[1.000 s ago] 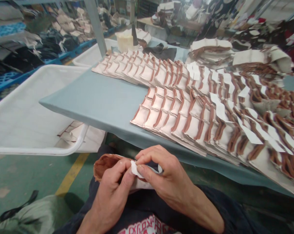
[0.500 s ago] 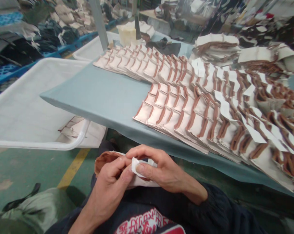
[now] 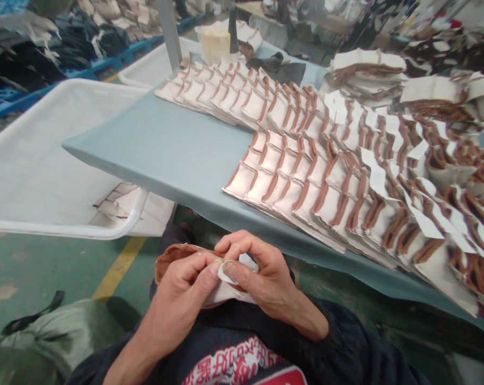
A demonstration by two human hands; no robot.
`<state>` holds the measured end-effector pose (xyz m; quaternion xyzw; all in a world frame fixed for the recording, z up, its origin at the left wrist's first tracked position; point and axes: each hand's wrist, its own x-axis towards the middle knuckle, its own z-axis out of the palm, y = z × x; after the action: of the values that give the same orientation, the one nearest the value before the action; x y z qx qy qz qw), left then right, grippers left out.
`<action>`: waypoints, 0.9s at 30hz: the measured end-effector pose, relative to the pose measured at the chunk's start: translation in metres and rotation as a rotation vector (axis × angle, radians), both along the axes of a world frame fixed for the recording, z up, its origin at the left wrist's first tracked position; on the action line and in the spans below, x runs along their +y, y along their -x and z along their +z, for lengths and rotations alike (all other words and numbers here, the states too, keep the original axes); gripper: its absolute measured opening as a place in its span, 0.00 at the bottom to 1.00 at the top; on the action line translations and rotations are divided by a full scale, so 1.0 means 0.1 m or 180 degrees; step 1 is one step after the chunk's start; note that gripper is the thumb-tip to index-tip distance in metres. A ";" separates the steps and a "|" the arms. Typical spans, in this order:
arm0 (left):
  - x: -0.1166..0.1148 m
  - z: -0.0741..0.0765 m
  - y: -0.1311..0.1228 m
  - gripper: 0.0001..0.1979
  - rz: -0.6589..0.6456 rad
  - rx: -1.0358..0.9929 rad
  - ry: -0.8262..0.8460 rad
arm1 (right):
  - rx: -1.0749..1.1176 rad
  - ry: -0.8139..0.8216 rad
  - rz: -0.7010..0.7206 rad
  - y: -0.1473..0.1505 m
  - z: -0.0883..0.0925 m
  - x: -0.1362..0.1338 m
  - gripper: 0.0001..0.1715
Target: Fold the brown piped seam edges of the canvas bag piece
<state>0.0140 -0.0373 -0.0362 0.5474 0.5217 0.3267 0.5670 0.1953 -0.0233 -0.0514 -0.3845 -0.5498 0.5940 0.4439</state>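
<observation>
Low in front of my body, my left hand (image 3: 181,291) is closed on a brown and off-white sewn fabric piece (image 3: 170,259), thumb and fingers pinching its upper edge. The brown side curls up past the knuckles on the left. My right hand (image 3: 268,275) has a thin white strip (image 3: 226,272) pinched and bent between thumb and fingers, right against the fabric. Its fingertips meet those of the left hand. Part of the fabric and the contact between strip and fabric are hidden behind the fingers.
Overlapping rows of brown-edged off-white pieces (image 3: 278,174) cover much of the blue-grey table (image 3: 157,139). Several white strips (image 3: 374,171) lie across them. A large white bin (image 3: 21,160) stands left, a green sack (image 3: 65,342) on the floor below it. Stacked pieces (image 3: 366,69) sit at the back.
The white strip has gone from a folded flap to a curved loop at my fingertips. The right-hand fingers have shifted slightly; the left hand keeps its pinch. The view has tilted a little.
</observation>
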 end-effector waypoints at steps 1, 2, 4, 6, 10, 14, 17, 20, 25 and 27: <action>0.00 0.00 0.00 0.21 -0.0021 -0.0017 0.0036 | -0.0052 -0.0058 -0.0055 -0.02 0.02 0.00 0.15; 0.00 0.00 0.00 0.22 -0.0036 -0.0033 0.0068 | -0.0062 -0.0112 -0.0129 -0.05 0.05 0.01 0.16; 0.01 0.01 0.01 0.23 -0.0019 -0.0069 0.0135 | 0.0035 -0.0121 -0.0275 -0.13 0.14 0.03 0.19; 0.02 0.00 0.02 0.25 0.0035 -0.0103 0.0195 | 0.0125 0.0162 -0.0222 -0.23 0.27 0.03 0.21; 0.04 -0.05 0.02 0.25 0.0131 -0.0140 0.0204 | -0.0531 0.0648 0.0186 -0.32 0.48 -0.01 0.16; 0.03 -0.09 -0.01 0.24 0.0132 -0.0289 0.0267 | -0.1216 0.0203 0.0164 -0.25 0.47 -0.05 0.09; 0.00 -0.11 -0.03 0.24 0.0126 -0.0473 0.0370 | -0.1416 -0.0145 0.0138 -0.19 0.39 -0.05 0.08; -0.01 -0.12 -0.03 0.24 0.0143 -0.0589 0.0453 | -0.1654 -0.0424 0.0076 -0.16 0.33 -0.03 0.07; 0.02 -0.11 -0.04 0.26 0.0094 -0.0488 0.0409 | -0.1798 -0.0404 0.0073 -0.15 0.31 -0.03 0.07; 0.03 -0.11 -0.04 0.26 0.0041 -0.0455 0.0385 | -0.1811 -0.0360 0.0101 -0.16 0.33 -0.02 0.06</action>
<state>0.0180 -0.0345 -0.0474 0.4840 0.5022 0.3365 0.6327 0.2110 -0.0253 -0.0187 -0.5016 -0.6904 0.4376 0.2831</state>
